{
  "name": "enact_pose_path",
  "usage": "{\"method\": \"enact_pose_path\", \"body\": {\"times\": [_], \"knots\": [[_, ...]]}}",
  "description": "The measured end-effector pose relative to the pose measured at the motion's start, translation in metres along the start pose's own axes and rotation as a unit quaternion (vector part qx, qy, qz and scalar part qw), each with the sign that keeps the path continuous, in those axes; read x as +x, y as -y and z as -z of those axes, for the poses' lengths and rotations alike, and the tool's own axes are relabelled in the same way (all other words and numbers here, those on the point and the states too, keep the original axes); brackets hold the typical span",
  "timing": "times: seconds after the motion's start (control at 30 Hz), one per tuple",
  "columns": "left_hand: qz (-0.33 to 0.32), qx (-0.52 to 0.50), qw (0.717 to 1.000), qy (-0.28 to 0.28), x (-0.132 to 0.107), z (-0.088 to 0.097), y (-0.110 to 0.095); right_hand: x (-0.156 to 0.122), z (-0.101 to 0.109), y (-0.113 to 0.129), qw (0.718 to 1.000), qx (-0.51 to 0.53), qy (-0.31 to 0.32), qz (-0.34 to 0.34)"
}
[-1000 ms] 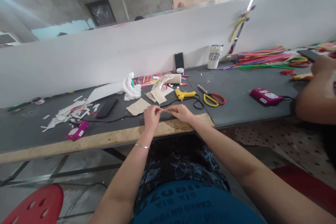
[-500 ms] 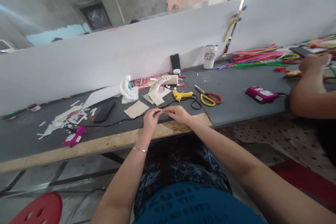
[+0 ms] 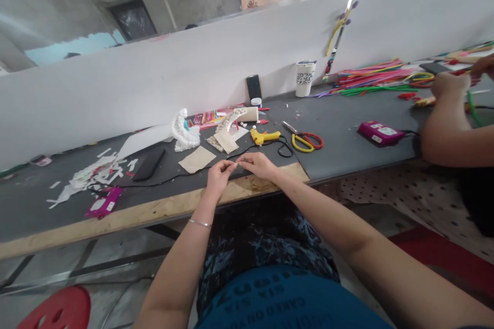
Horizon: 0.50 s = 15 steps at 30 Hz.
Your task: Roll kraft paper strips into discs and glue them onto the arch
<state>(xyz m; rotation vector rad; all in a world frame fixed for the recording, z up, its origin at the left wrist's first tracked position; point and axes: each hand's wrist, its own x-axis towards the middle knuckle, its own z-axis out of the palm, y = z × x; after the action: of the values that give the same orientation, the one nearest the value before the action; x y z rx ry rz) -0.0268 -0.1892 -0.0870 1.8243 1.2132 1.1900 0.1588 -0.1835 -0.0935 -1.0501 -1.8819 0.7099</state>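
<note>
My left hand point(image 3: 218, 174) and my right hand point(image 3: 258, 164) meet at the table's front edge, fingers pinched together on a tiny white piece point(image 3: 235, 164) held between them. Just beyond them lie a tan paper square point(image 3: 197, 159), a black cable point(image 3: 270, 148) and a yellow glue gun point(image 3: 264, 136). A white curved model point(image 3: 184, 130) and a second pale curved model point(image 3: 230, 120) stand further back.
Scissors with yellow and red handles point(image 3: 304, 141), a black phone point(image 3: 148, 164), white paper scraps point(image 3: 92, 172), two magenta boxes point(image 3: 102, 202) point(image 3: 380, 131), a white cup point(image 3: 304, 78), coloured pipe cleaners point(image 3: 370, 78). Another person's arm point(image 3: 450, 128) works at the right. A red stool point(image 3: 54, 311) stands at the lower left.
The view has drifted a little, so everything sits slightly lower left. My hands stay pinched together at the table edge. The other person's hand at the right has moved further back.
</note>
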Motion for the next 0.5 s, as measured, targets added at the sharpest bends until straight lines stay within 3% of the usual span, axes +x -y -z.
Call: {"method": "enact_pose_path", "body": {"times": [0.3, 0.5], "knots": [[0.036, -0.083, 0.996, -0.006, -0.015, -0.005, -0.010, -0.007, 0.010, 0.017, 1.000, 0.014, 0.000, 0.007], [0.021, -0.172, 0.985, 0.005, -0.032, 0.001, -0.045, -0.023, 0.019, 0.056, 0.998, 0.030, -0.034, 0.047]]}}
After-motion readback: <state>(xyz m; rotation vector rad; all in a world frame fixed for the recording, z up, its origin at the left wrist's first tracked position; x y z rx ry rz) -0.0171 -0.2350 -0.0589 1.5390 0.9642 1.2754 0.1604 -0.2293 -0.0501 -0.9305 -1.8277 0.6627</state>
